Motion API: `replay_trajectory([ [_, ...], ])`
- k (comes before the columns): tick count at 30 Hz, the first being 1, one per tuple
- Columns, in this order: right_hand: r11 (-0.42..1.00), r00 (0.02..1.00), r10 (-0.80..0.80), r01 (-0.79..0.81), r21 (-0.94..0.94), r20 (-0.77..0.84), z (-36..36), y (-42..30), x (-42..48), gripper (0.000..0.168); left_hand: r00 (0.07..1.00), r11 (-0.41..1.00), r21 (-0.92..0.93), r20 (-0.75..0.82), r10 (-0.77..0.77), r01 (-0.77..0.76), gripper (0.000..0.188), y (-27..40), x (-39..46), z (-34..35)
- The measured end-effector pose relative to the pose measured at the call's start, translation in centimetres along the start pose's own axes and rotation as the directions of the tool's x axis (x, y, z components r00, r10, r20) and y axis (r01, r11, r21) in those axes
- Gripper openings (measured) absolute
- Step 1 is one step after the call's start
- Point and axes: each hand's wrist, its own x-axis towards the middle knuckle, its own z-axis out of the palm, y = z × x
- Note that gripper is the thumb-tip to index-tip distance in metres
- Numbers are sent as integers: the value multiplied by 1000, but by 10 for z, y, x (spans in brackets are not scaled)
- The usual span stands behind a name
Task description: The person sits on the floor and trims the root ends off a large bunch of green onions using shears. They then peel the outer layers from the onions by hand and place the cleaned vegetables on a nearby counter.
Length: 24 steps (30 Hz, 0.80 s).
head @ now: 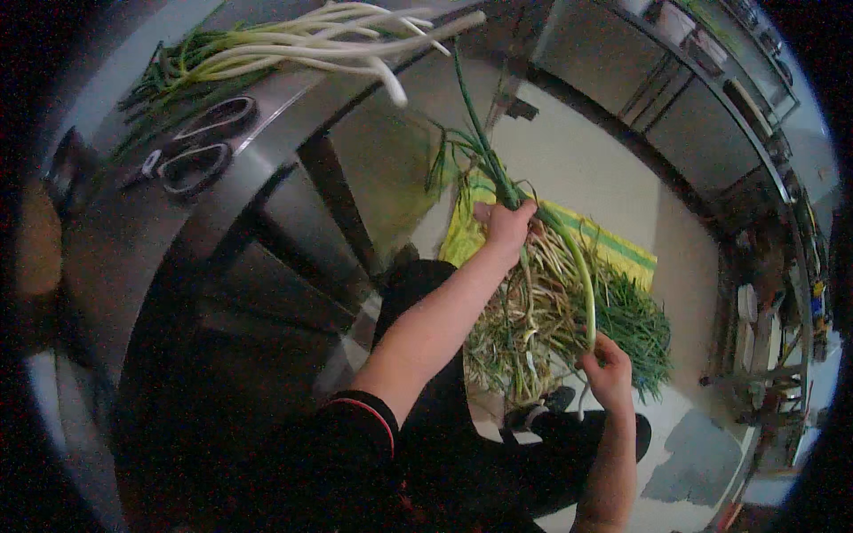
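Observation:
My left hand (510, 230) grips a long scallion (578, 256) around its green leaves, which spread up and away from my fist. Lower down, my right hand (610, 370) pinches the pale stalk of the same scallion between thumb and fingers. The stalk bends in an arc from one hand to the other. Beneath both hands lies a heap of untrimmed scallions (633, 326), with dry roots and husks among green tops. Part of a yellow woven sack (620, 254) with a green stripe shows under the heap on the floor.
A steel counter (273, 123) at upper left carries a bundle of clean white scallions (300, 50), some ends overhanging its edge. Scissors (225, 158) lie beside them. My bent knees flank the heap. Steel shelving (760, 166) with various items runs along the right.

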Motion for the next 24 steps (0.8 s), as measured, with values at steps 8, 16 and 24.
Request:
replay_trajectory([
  [8,936,934,38,91,341,-355,-29,50,67,28,997,990,124,25,72,-75,31,-31,40,-13],
  [16,648,829,1,425,632,-559,-73,-94,105,38,996,978,190,-46,-78,86,35,-77,75,-21],
  [24,718,603,-651,687,-116,-460,0,-379,206,38,942,972,219,302,-145,79,32,-156,46,-46],
])
